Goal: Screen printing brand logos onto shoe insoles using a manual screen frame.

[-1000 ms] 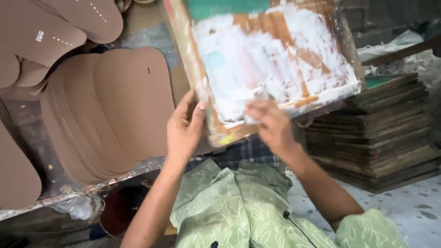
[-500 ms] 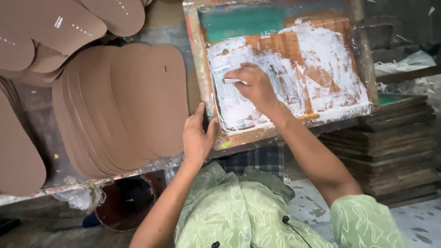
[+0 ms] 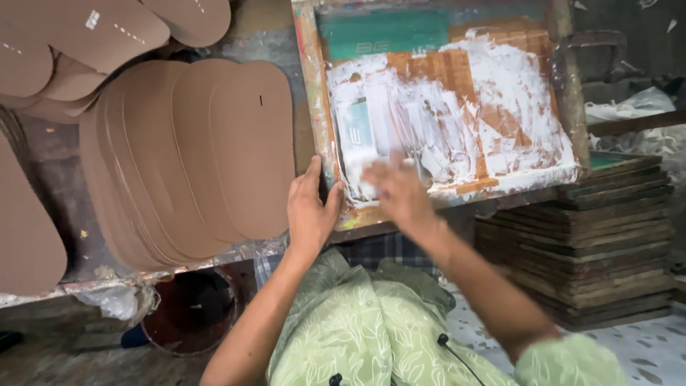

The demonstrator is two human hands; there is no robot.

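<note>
1. My left hand grips the near left corner of the printing screen: the thumb hooks over the frame's inner edge while the fingers lie flat along its outer side, pressed together.
2. My right hand is on the screen's mesh near its near left corner. It is blurred, so I cannot tell whether the fingers are spread or pinched, nor whether they hold anything.
3. The screen has a wooden frame stained with several colours of paint. White ink is smeared across most of the mesh, with orange-brown patches showing through and a green strip along the far edge.
4. The screen lies on the workbench, its near edge reaching the bench's near edge just above my lap.
5. Just left of the screen, touching my left hand's side of the bench, a fanned stack of brown rounded cardboard cutouts overlaps in a row. More of the same cutouts lie towards the far left corner.
6. Right of the screen, lower than the bench, is a pile of flat dark wooden boards.
7. Under the bench's near edge I see a dark round bucket on the floor.
</note>
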